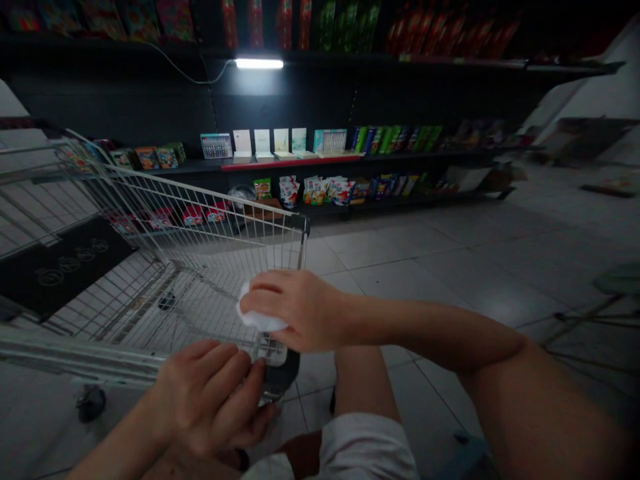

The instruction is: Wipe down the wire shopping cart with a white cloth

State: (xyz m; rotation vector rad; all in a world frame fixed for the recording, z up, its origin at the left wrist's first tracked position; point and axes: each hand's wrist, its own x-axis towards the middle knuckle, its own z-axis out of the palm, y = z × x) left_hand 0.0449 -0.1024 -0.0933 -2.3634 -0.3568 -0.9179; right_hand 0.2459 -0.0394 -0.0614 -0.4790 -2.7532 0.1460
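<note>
A metal wire shopping cart (165, 220) stands in front of me on the left. My right hand (295, 310) is closed on a small white cloth or wipe (257, 320) and presses it against the cart's near corner. Just below, my left hand (207, 397) curls its fingers around the cart's corner fitting (275, 360), a grey-and-black piece at the end of the handle bar.
Dark store shelves (320, 163) with colourful packets and boxes run along the back. A black floor mat (60, 263) lies under the cart at the left. Pale floor tiles (450, 260) spread to the right. My knee in white shorts (360, 440) shows at the bottom.
</note>
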